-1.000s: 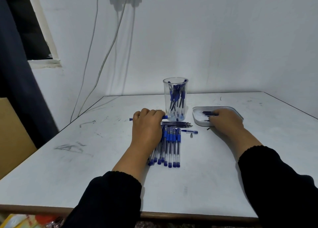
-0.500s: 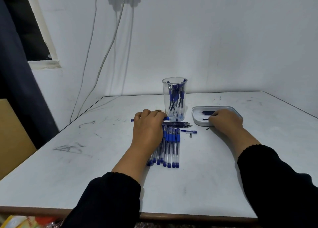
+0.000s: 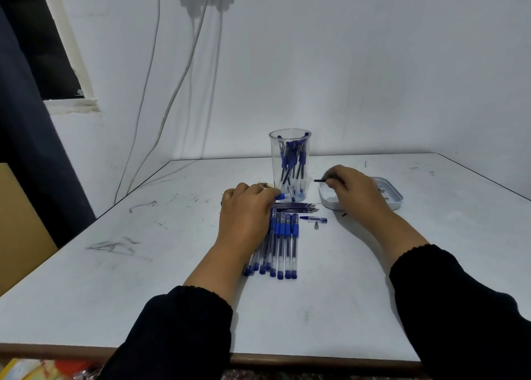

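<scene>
My left hand [image 3: 245, 211] lies knuckles-up on the white table [image 3: 172, 279], gripping a blue pen [image 3: 280, 197] whose end sticks out to the right. Beneath and beside it is a row of several clear pens with blue caps [image 3: 283, 244]. My right hand [image 3: 355, 188] hovers above the white tray [image 3: 395, 200] and pinches a small dark pen part [image 3: 319, 180] that points left. A clear cup [image 3: 290, 167] holding several blue pens stands between the hands. Thin refills [image 3: 297, 206] lie in front of the cup.
A loose pen piece [image 3: 313, 219] and a small grey tip [image 3: 316, 225] lie right of the pen row. Small dark bits sit in the tray. Cables [image 3: 169, 104] hang down the wall at the back left. A dark curtain [image 3: 26, 138] hangs at the left.
My right hand has lifted out of the tray and moved left, now pinching a small dark part. My left hand has stayed on the pen.
</scene>
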Tool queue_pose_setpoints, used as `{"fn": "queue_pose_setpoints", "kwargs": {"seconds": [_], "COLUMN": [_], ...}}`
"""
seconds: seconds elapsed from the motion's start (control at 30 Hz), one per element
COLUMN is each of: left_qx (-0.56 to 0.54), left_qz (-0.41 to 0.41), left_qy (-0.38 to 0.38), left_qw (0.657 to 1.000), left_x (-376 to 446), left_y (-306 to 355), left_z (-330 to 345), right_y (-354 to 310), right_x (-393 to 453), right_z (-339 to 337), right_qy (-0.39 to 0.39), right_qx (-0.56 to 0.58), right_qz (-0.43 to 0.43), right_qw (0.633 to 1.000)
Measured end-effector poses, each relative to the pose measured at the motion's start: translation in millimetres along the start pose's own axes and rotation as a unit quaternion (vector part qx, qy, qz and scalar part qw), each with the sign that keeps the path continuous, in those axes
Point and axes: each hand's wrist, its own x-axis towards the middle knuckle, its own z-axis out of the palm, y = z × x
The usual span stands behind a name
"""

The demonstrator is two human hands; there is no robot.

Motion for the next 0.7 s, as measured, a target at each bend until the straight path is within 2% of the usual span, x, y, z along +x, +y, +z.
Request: {"fn": "queue_pose_setpoints", "kwargs": {"seconds": [0.17,0.7], "left_qx": [0.002,-0.003], "left_qz": [-0.003,-0.003], "left_qy": [-0.006,0.008], "left_qw": [1.000,1.000], "left_x": [0,0], "left_y": [0,-2], "left_z": [-1,2], "right_y": [-17,-13], "right_x": [-8,-10], "right_z": [4,4], "right_qy": [-0.029,-0.036], "right_qx": [0.009,0.012], "right_qz": [-0.075,-0.048], "right_qw": [0.997,0.998]}}
